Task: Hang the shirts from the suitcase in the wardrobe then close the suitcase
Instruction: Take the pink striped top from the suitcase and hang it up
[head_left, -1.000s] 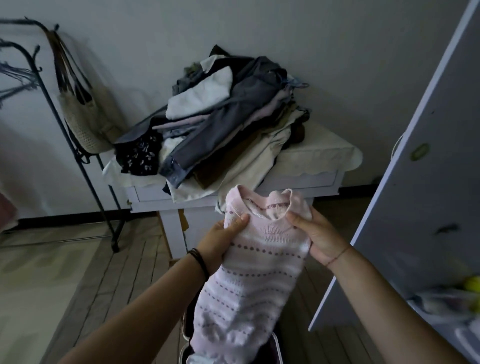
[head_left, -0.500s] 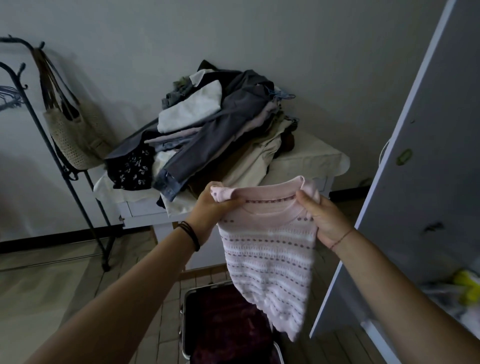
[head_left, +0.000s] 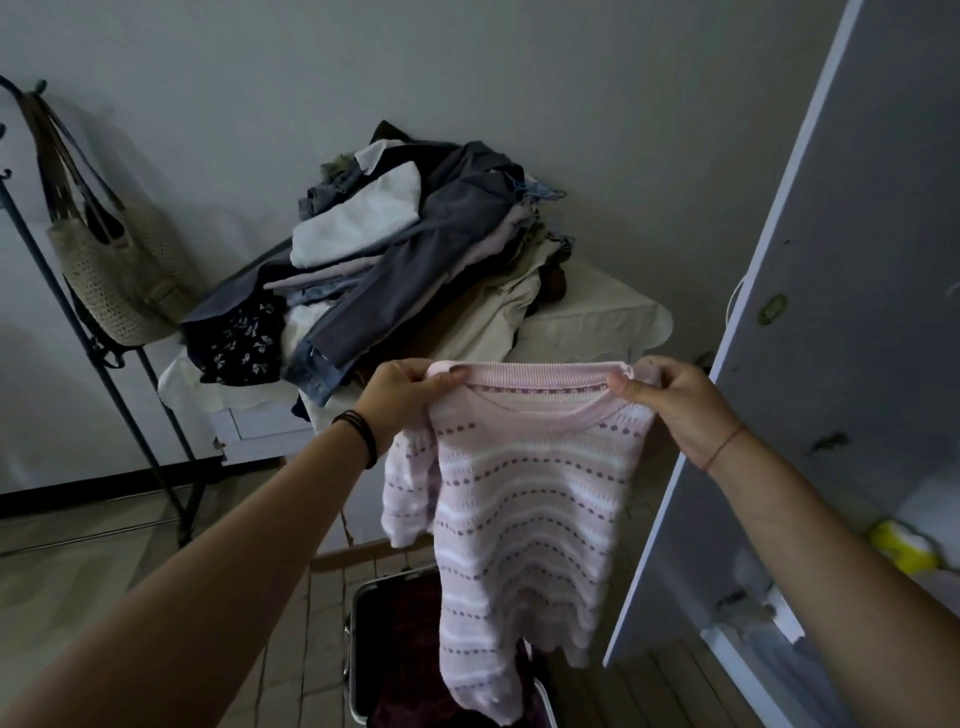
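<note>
A pink knitted shirt with white stripes and rows of dark dots hangs spread out in front of me. My left hand pinches its left shoulder at the neckline, and my right hand pinches the right shoulder. Directly beneath the shirt, on the floor, lies the open suitcase with dark red cloth inside; the hanging shirt hides part of it. The white wardrobe stands at the right, its door open.
A white table behind the shirt carries a tall pile of clothes. A black metal rack with a woven bag stands at the left. A yellow item lies on a wardrobe shelf.
Both hands have lifted the shirt up out of the suitcase and pulled its shoulders apart, so it now hangs flat and wide. The view has tilted down, and the suitcase shows.
</note>
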